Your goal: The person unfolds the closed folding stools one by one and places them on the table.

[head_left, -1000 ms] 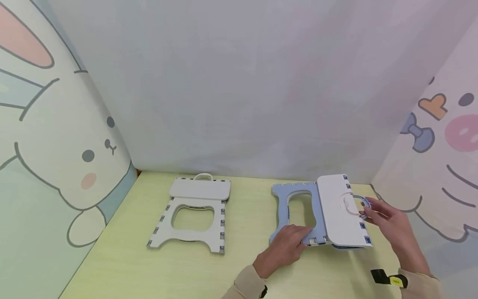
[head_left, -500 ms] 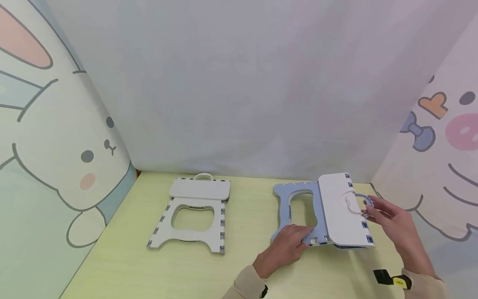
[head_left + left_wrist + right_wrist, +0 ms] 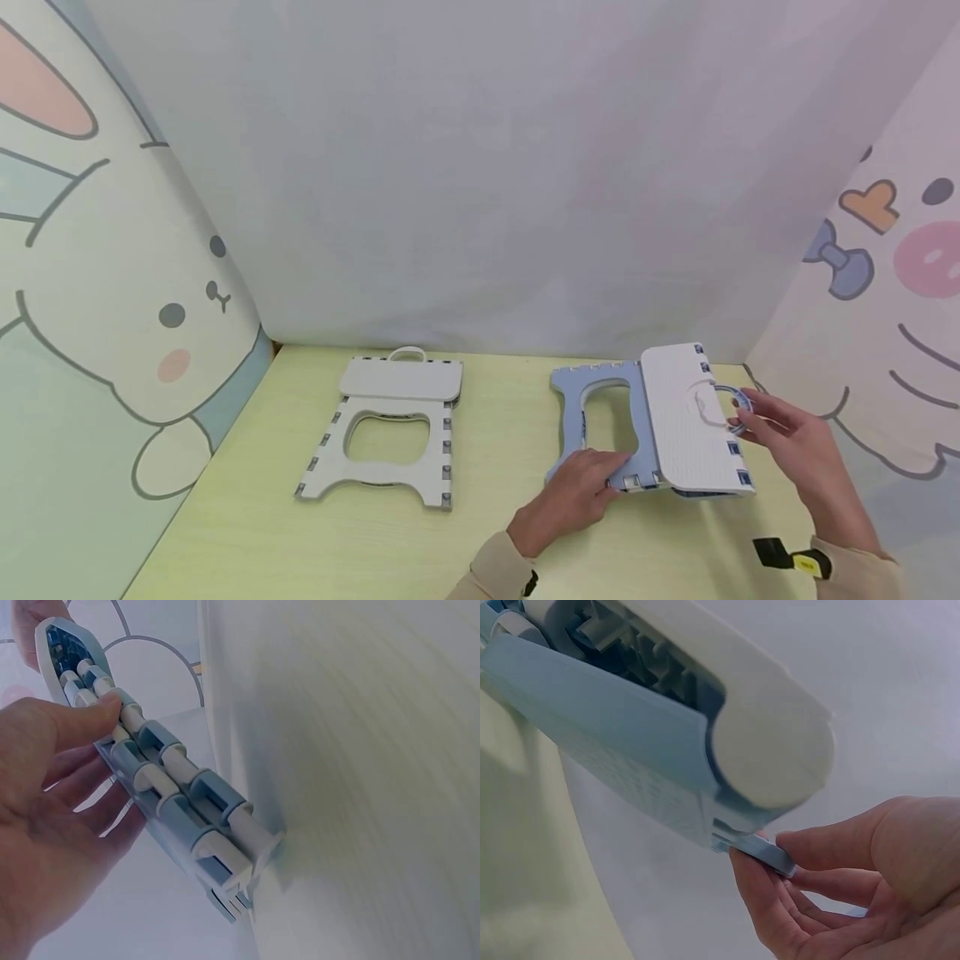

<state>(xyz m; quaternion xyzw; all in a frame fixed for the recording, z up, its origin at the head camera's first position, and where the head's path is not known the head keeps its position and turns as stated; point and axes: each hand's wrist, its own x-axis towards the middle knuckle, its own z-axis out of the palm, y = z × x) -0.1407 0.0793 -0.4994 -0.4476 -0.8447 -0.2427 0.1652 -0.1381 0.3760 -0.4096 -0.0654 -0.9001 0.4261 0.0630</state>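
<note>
While the left hand grips the near long edge of a blue-and-white folding stool, its thumb lies over the paired rows of hinges and its fingers wrap round behind. The right hand is at the stool's right end, thumb and fingers pinched on the blue loop handle.

On the black strap at the right wrist sits a yellow label; its print is too small to read. No brand or lettering can be made out on the blue-and-white stool.

What matters most here, by my judgement, is its long axis: it runs left to right between the hands, leg frame toward the left, white seat panel and handle toward the right. The right hand is the nearer to the handle, the left to the leg frame. The handle end looks raised off the pale yellow table; whether the far edge touches, I cannot tell.

Well apart to the left, a white folding stool lies crosswise to the first, its handle pointing at the back wall. Cartoon animals decorate the side walls, with no readable writing.
</note>
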